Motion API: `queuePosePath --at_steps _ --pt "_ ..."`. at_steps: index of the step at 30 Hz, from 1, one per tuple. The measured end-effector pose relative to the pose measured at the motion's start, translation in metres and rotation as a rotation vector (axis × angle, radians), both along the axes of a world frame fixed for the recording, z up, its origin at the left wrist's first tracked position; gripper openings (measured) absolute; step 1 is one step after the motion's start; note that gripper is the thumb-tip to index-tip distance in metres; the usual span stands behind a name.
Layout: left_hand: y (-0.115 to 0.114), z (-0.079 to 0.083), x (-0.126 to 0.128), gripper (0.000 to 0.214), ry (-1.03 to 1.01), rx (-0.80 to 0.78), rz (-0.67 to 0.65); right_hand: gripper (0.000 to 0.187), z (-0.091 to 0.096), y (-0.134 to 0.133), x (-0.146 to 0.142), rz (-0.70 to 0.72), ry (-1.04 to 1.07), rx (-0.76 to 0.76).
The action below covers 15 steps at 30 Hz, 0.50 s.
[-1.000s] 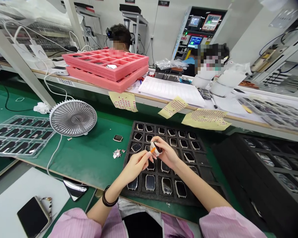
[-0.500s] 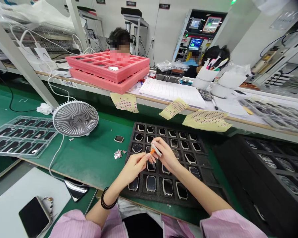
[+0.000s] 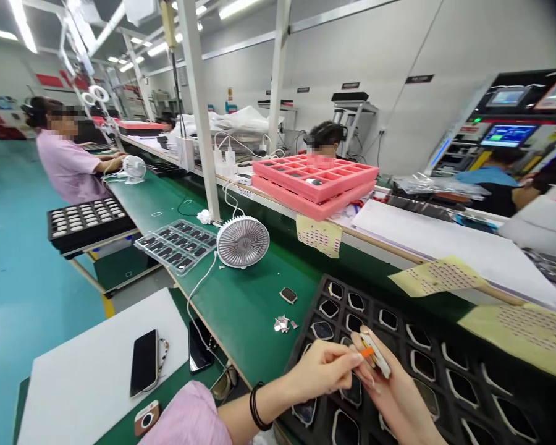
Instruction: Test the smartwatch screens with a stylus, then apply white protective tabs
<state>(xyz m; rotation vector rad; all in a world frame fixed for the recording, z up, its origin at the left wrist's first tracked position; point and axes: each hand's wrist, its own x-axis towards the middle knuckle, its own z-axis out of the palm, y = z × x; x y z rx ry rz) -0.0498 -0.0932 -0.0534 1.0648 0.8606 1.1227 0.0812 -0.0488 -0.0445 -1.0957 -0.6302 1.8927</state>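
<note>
My right hand (image 3: 395, 382) grips a pale watch case (image 3: 380, 363), tilted so that its edge and part of its inside show. Between thumb and fingers of my left hand (image 3: 322, 366) is a small orange strip (image 3: 367, 351), its end against the watch case. Whether it is a tool or a tab I cannot tell. Below both hands lies a black foam tray (image 3: 315, 314) with watch cases in its pockets. One watch case (image 3: 288, 295) rests apart on the green table, by a small heap of pinkish-white scraps (image 3: 282, 324).
A white fan (image 3: 243, 242) stands left of the tray, near a clear plastic tray (image 3: 176, 246) of dark parts. Pink foam trays (image 3: 315, 179) sit on the shelf ahead. Phones (image 3: 144, 363) lie at lower left. A co-worker (image 3: 67, 154) sits farther along the bench.
The view has swung left and up, bringing the aisle and a co-worker into sight. Both hands stay together, with the orange strip still at the watch case.
</note>
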Motion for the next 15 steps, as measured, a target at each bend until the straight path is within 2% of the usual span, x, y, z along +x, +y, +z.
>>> queuePosePath --at_steps 3,6,9,12,15 --pt "0.002 -0.003 0.000 0.053 0.019 0.015 0.021 0.046 -0.005 0.003 0.004 -0.042 -0.050 -0.003" --pt "0.007 0.000 0.001 0.054 -0.003 0.041 0.109 0.039 -0.007 0.005 0.008 0.020 -0.062 0.141" --pt "0.008 0.003 0.003 0.051 0.012 0.034 0.177 0.041 -0.011 0.000 0.006 0.104 -0.134 0.257" --pt "0.004 0.002 0.004 0.037 0.182 0.063 0.251 0.043 -0.022 -0.004 0.006 0.124 -0.296 0.341" --pt "0.000 -0.005 -0.004 0.029 0.351 0.106 0.325 0.042 -0.045 0.015 0.025 0.153 -0.448 0.498"
